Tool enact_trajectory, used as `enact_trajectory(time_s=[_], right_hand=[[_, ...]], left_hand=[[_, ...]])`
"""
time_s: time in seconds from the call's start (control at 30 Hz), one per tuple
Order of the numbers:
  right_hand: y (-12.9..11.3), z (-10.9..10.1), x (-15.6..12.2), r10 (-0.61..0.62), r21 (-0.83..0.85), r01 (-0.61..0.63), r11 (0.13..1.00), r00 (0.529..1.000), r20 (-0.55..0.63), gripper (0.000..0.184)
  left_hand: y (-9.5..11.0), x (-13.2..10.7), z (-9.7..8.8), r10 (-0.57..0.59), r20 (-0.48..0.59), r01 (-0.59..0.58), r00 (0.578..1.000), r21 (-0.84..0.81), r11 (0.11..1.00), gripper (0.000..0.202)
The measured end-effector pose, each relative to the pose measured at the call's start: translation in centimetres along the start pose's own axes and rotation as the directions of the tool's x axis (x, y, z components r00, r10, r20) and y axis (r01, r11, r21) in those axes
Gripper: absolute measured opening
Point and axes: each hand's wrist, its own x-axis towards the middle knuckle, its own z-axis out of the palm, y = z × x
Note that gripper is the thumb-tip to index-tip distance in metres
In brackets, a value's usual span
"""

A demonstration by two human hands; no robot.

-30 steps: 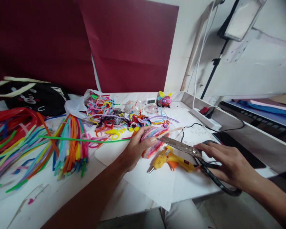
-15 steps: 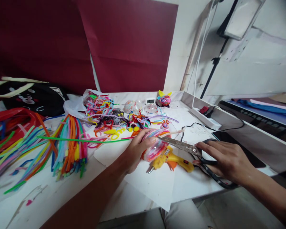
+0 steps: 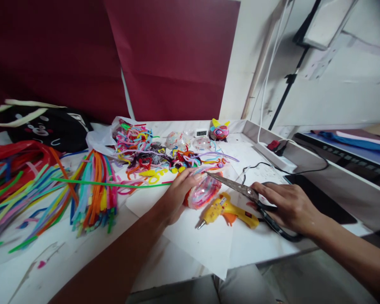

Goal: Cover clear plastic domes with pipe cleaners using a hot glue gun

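My left hand (image 3: 176,196) grips a round, clear plastic shell (image 3: 205,192) wound with pink, orange and white pipe cleaners. In my right hand (image 3: 293,207) is a pair of scissors (image 3: 233,185) with black handles and worn metal blades. The blades look nearly closed, their tip at the shell's upper edge near my left thumb. Just below the shell lies a yellow hot glue gun (image 3: 220,209), nozzle toward the front left. A long green pipe cleaner (image 3: 114,184) reaches leftward from behind my left hand. My left fingers are partly hidden behind the shell.
Bundled pipe cleaners (image 3: 96,190) and a red bag (image 3: 41,152) lie at left. Behind are a black tote bag (image 3: 47,131), tangled pipe cleaner pieces (image 3: 133,141), clear balls (image 3: 175,140), a small clock (image 3: 202,133) and a decorated ball (image 3: 219,131). A power strip (image 3: 277,157) stands at right.
The shell has turned and shifted slightly up, uncovering more of the glue gun. The scissors have moved left with it. The pale pipe cleaner end jutting right from the shell no longer shows.
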Motion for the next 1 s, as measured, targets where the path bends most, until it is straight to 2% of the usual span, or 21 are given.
enact_trajectory(time_s=[0.1, 0.2, 0.47, 0.57, 0.7, 1.0], right_hand=[[-0.6, 0.0, 0.4, 0.096, 0.168, -0.106, 0.98, 0.993, 0.063, 0.031], [-1.1, -0.2, 0.8, 0.192, 0.265, -0.226, 0.938, 0.97, 0.147, 0.035], [-2.0, -1.6, 1.7, 0.31, 0.35, -0.437, 0.829, 0.878, 0.364, 0.044], [-2.2, -1.9, 1.9, 0.31, 0.374, -0.471, 0.799, 0.856, 0.415, 0.045], [-2.3, -1.7, 1.8, 0.327, 0.391, -0.496, 0.776, 0.845, 0.423, 0.046], [-2.1, -0.3, 1.1, 0.301, 0.408, -0.446, 0.797, 0.878, 0.371, 0.042]], left_hand=[[0.1, 0.2, -0.3, 0.028, 0.003, -0.028, 1.0, 0.011, 1.0, 0.04], [0.2, 0.3, -0.4, 0.033, -0.03, -0.033, 0.999, 0.02, 0.999, 0.039], [0.3, 0.2, -0.3, 0.084, -0.107, -0.074, 0.991, 0.096, 0.993, 0.044], [0.2, 0.3, -0.3, 0.109, -0.133, -0.096, 0.985, 0.104, 0.99, 0.045], [0.2, 0.3, -0.3, 0.115, -0.157, -0.095, 0.981, 0.129, 0.987, 0.045], [0.4, 0.1, -0.1, 0.077, -0.131, -0.061, 0.988, 0.124, 0.99, 0.043]])
